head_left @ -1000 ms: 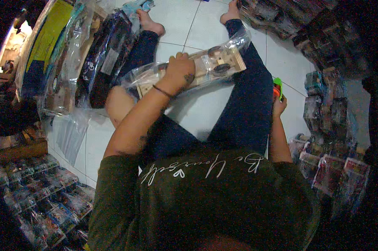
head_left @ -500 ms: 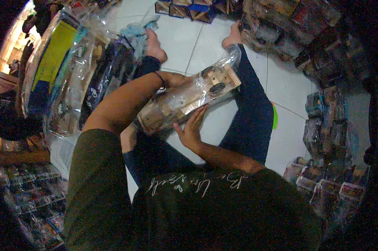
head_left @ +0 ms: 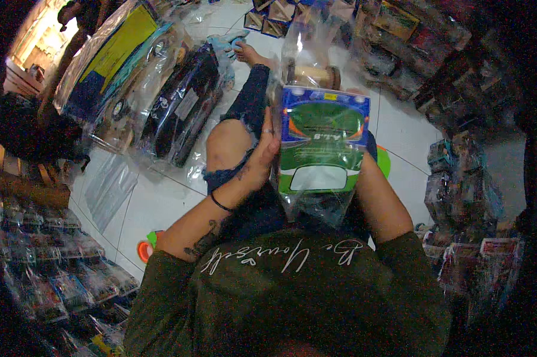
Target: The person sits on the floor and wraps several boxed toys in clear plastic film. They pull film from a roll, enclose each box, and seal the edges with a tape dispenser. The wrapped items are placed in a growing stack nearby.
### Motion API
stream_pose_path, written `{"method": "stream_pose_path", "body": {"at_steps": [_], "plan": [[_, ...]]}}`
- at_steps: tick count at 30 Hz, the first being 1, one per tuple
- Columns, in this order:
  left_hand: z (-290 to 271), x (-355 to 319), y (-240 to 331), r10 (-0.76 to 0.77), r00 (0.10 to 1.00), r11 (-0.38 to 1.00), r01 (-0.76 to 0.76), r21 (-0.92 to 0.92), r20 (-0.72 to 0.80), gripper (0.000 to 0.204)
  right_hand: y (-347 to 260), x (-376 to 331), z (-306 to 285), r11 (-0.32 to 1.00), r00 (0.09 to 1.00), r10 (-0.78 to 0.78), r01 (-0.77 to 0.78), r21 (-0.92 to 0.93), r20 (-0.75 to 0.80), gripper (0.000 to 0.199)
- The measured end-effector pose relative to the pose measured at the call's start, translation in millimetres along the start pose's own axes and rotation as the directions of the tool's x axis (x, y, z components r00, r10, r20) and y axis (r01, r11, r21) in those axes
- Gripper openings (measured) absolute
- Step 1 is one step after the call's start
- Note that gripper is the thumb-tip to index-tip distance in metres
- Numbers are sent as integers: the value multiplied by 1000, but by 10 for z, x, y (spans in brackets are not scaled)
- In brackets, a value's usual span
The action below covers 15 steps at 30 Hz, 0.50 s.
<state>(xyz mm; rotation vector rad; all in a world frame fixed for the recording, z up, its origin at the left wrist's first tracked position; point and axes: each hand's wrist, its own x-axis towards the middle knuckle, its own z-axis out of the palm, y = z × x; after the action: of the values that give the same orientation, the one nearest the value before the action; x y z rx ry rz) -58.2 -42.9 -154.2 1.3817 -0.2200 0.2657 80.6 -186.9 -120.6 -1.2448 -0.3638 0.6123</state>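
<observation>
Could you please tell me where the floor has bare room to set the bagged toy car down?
Bare tile lies left of the knee, and more right of the toy car. Packaged toys crowd both sides.

The bagged toy car (head_left: 322,149) stands upright over the person's lap, left hand (head_left: 262,156) on its left side; bagged packages (head_left: 161,101) lie on the floor (head_left: 155,202) left of it.

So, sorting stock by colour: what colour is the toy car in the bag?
Green and blue toy car, seen in the head view.
</observation>
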Motion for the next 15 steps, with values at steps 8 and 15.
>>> {"method": "stream_pose_path", "body": {"at_steps": [8, 15], "plan": [[167, -313, 60, -413, 907, 905, 419, 74, -78, 73, -130, -294, 17, 976, 975, 208, -201, 86, -76, 87], [-256, 184, 831, 86, 981, 899, -2, 439, -172, 58, -1170, 10, 112, 264, 817, -392, 541, -799, 423, 68]]}}
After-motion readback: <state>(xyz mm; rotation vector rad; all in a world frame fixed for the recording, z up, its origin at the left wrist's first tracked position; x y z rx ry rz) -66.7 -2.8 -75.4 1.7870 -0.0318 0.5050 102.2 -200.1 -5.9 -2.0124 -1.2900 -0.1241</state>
